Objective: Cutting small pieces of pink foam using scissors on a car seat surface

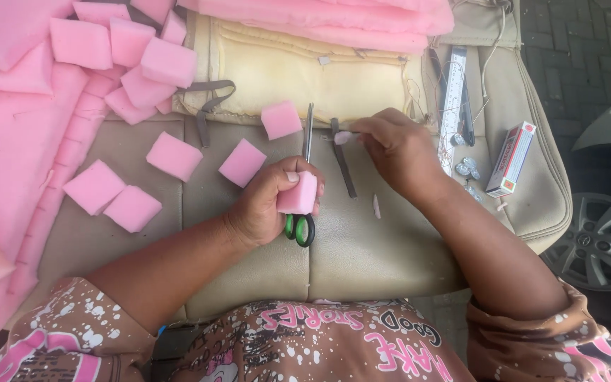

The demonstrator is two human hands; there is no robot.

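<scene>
My left hand [266,205] grips a pink foam block [298,194] over a beige seat cushion [362,247]. Green-handled scissors [304,205] lie under that hand, blades pointing away from me. My right hand [394,148] pinches a small pink foam scrap [343,137] between thumb and fingers, just above a dark strip [343,166] lying on the cushion. A thin foam sliver [376,206] rests near my right wrist.
Loose pink foam squares [172,155] lie on the cushion to the left, with several piled at the back [146,64]. Big pink foam sheets [8,141] cover the left side. A ruler [454,99], small metal parts [467,168] and a red-and-white box [511,158] sit right. A car wheel [606,240] is beyond.
</scene>
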